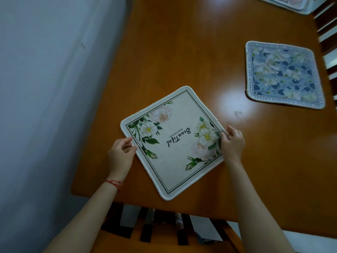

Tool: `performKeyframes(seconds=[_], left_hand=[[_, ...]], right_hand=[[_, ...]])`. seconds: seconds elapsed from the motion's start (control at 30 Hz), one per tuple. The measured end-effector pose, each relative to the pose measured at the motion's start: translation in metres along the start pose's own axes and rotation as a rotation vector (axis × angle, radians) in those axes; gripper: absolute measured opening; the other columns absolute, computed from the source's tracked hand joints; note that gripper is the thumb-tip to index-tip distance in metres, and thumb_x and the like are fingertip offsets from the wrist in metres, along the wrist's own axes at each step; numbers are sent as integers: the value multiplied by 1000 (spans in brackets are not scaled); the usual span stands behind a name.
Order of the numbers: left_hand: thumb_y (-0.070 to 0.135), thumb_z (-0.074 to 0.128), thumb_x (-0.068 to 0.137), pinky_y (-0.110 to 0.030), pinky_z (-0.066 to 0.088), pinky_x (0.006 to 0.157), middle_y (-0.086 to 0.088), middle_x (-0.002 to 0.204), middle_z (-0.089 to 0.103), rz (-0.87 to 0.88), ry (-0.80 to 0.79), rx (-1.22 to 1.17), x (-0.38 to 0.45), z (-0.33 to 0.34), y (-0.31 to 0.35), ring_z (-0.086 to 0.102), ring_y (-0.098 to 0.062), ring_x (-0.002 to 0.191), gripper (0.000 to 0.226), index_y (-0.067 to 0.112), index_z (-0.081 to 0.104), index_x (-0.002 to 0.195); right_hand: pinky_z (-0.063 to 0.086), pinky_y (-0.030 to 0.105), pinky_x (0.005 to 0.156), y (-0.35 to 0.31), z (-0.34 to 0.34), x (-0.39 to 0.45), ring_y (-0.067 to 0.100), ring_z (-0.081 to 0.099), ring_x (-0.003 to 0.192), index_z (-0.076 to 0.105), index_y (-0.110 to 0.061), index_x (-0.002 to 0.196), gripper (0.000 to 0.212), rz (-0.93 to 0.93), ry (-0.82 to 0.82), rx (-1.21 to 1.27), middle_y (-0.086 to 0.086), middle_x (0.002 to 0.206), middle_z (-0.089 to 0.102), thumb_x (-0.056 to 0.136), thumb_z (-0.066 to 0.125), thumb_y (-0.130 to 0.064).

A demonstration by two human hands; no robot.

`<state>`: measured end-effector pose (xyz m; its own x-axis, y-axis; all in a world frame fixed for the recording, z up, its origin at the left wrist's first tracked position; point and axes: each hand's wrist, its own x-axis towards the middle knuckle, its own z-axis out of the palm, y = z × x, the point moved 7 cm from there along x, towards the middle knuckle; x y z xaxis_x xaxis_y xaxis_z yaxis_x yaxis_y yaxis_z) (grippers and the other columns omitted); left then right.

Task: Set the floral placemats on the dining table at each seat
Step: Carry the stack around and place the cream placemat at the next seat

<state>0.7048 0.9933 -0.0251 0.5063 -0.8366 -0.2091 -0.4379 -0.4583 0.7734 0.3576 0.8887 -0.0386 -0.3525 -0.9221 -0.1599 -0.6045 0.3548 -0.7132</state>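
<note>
A cream floral placemat (173,143) with white flowers and the word "Beautiful" lies turned at an angle on the wooden dining table (182,52), near its front edge. My left hand (121,154) pinches the mat's left edge between thumb and curled fingers. My right hand (232,142) grips the mat's right corner with its fingers curled over the rim. A blue floral placemat (283,74) lies flat at the table's right side. A third placemat (284,2) shows partly at the far right corner.
A grey wall (45,88) runs along the table's left side. A wooden chair back (164,227) with dark slats stands just below the front edge. More chair slats (328,33) show along the right edge.
</note>
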Motion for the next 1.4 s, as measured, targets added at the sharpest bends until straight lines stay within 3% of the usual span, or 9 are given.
performKeyframes(seconds=[0.13,0.3,0.37,0.67,0.83,0.9,1.07,1.27,1.4], left_hand=[[7,63,83,-28,49,84,-16,115,61,136,-34,91,34,1,26,60,-27,101,34,1,58,116],[8,60,86,-34,45,92,-17,125,58,258,-110,212,68,16,54,53,-30,115,36,1,55,121],[9,59,87,-30,42,92,-16,126,57,292,-142,244,80,23,58,53,-28,116,37,2,55,122],[10,59,87,-29,41,94,-15,132,53,294,-269,287,106,41,59,50,-26,120,41,4,51,126],[10,61,85,-31,44,94,-15,130,55,267,-292,255,110,43,57,54,-26,116,42,5,52,126],[10,62,85,-31,44,94,-14,129,56,253,-291,235,109,42,55,54,-25,116,43,6,52,126],[10,63,84,-29,45,93,-14,128,57,197,-262,181,100,35,46,55,-25,115,43,4,52,126],[12,62,85,-22,46,80,-14,127,58,102,-229,94,77,25,22,54,-15,102,43,5,52,126],[10,62,85,-26,47,84,-15,124,59,60,-192,42,58,20,13,54,-15,100,42,3,53,125]], right_hand=[[51,42,89,19,-11,-24,26,56,108,53,-2,123,39,77,58,39,14,119,57,85,59,-6],[46,45,97,30,-16,-56,25,51,116,52,-5,125,41,149,82,71,11,125,55,85,60,-7],[45,45,98,35,-18,-64,24,49,118,51,-5,126,42,175,93,93,12,127,54,85,59,-8],[46,20,79,40,-12,-95,10,50,99,50,-7,128,43,263,96,173,10,124,56,86,60,-9],[40,6,66,39,-3,-105,9,51,99,50,-6,128,43,252,95,197,10,127,54,86,59,-5],[43,10,70,38,-2,-104,10,51,102,49,-6,129,44,251,101,200,10,129,52,86,59,-5],[52,35,88,32,-3,-87,21,55,111,47,-6,130,45,223,102,219,12,130,52,86,59,-6],[53,44,88,27,-3,-50,25,57,111,47,-7,131,50,166,61,184,14,128,55,84,62,-7],[54,44,87,20,-1,-30,25,58,109,47,-7,131,52,136,17,167,13,128,56,82,64,-8]])
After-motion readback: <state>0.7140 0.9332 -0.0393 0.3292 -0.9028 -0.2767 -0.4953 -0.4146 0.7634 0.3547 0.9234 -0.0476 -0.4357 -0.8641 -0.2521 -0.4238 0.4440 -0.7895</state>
